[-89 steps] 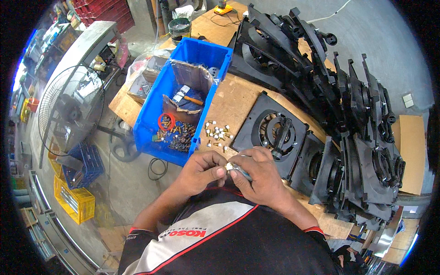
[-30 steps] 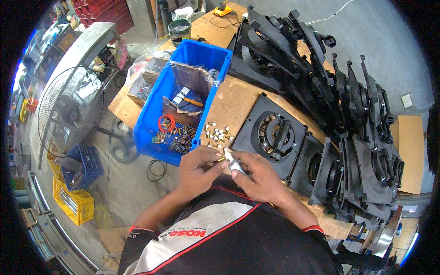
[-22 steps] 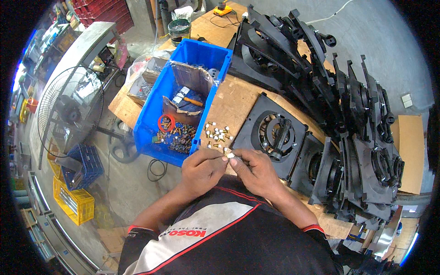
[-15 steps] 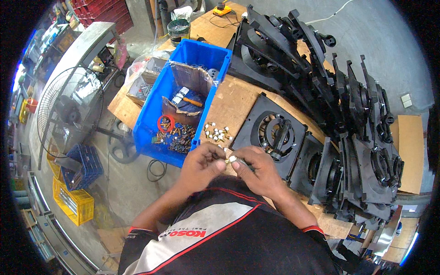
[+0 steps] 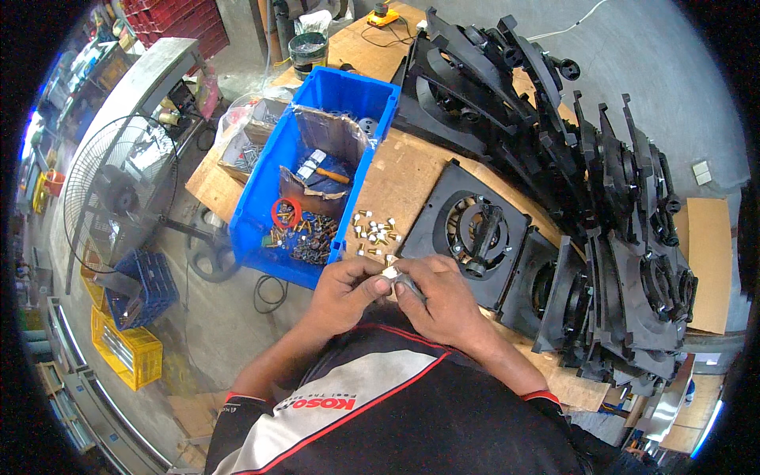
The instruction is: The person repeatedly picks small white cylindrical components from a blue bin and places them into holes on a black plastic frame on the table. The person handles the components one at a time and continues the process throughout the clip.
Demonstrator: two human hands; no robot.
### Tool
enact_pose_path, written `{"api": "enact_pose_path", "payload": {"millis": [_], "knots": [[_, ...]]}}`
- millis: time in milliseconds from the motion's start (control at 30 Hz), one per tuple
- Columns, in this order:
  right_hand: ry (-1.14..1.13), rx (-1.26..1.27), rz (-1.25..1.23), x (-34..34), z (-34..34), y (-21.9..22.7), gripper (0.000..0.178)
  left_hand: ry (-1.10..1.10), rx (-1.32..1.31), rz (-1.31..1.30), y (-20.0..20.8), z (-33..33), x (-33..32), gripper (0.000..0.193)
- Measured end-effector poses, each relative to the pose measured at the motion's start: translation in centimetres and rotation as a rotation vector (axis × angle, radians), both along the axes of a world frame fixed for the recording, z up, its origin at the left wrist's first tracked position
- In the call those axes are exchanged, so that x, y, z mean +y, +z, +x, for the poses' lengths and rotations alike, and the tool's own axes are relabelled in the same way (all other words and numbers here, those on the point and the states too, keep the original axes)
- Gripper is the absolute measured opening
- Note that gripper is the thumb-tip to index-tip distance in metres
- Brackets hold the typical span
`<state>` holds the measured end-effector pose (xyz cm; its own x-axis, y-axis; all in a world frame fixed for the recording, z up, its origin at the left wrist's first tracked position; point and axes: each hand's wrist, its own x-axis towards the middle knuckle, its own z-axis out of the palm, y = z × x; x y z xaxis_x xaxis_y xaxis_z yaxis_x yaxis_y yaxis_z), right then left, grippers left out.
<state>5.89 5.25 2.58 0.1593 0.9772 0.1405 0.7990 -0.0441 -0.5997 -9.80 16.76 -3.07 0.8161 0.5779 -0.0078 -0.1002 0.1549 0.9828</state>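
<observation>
My left hand and my right hand meet in front of my body, fingers closed in a pinch. Between their fingertips sits a small white-capped brass piece, partly covered by the fingers. Just beyond lies a loose group of similar white-and-brass pieces on the wooden board. Close to my right hand, a flat black square panel with a round opening rests on the board. To the left stands a blue bin holding brass and dark metal parts, a red ring and an orange-handled tool.
Many black panels are stacked leaning along the right side. A standing fan is at left, near a yellow crate and a dark blue crate. A paint-stained bucket and a yellow tool stand at the back.
Both hands have shifted slightly and turned the small piece between the fingertips, so its white end now sits a little farther left. The surroundings look the same.
</observation>
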Motion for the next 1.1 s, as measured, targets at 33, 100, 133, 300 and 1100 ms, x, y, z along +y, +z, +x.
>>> {"api": "enact_pose_path", "payload": {"millis": [33,100,133,300,1100], "knots": [[-0.005,0.011,-0.013,0.0,-0.1,0.0,0.030,0.035,0.015,0.042,0.0,0.0,-0.1,0.026],[-0.012,0.126,-0.044,-0.1,0.1,-0.2,0.030,0.107,0.040,0.162,0.1,0.2,-0.1,0.025],[-0.016,0.183,-0.060,-0.2,0.2,-0.2,0.029,0.144,0.051,0.239,0.3,0.5,-0.1,0.025],[-0.024,0.150,-0.124,0.1,0.4,0.3,0.026,0.106,0.141,0.413,-0.1,0.4,0.2,0.025],[-0.071,-0.160,-0.136,-0.8,2.5,-3.8,0.015,0.126,0.156,0.824,-2.8,4.1,-0.9,0.018]]}}
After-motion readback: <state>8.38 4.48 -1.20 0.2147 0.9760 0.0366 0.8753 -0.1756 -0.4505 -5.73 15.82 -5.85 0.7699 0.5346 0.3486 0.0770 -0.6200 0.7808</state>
